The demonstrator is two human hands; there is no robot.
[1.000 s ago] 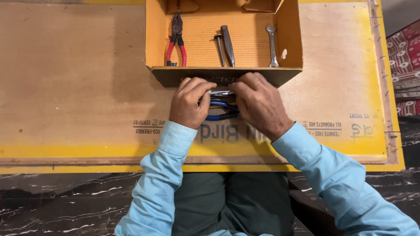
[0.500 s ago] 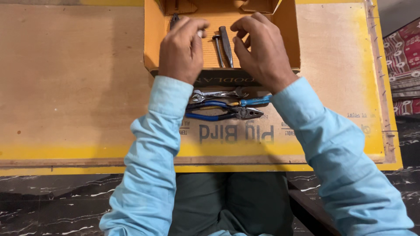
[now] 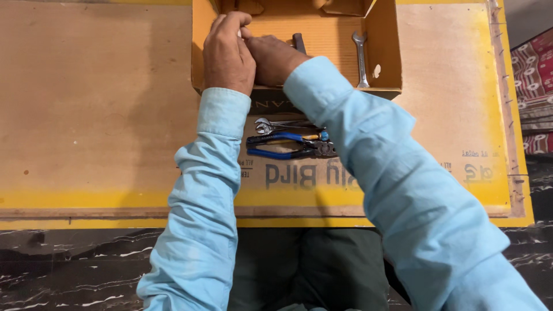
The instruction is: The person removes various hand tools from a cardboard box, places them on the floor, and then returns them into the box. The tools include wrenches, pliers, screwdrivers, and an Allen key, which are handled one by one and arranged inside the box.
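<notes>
Both my hands reach into the open cardboard box (image 3: 385, 34) at the far side of the board. My left hand (image 3: 227, 55) lies with curled fingers over the box's left part. My right hand (image 3: 271, 57) presses against it from the right. Whatever lies under them is hidden. Just right of my right hand a dark tool handle (image 3: 298, 41) sticks out. A silver spanner (image 3: 360, 57) rests along the box's right side. In front of the box, blue-handled pliers (image 3: 282, 148), a silver spanner (image 3: 271, 125) and a small yellow-and-blue tool (image 3: 315, 137) lie on the board.
The box stands on a brown plywood board (image 3: 98, 115) with yellow edges, over a dark marble surface (image 3: 75, 265). Red patterned cloth (image 3: 536, 69) shows at the right edge.
My hands left the tools in front of the box and went into it. Since half a second ago they have drawn together over the box's left part, covering the red-handled pliers seen there before.
</notes>
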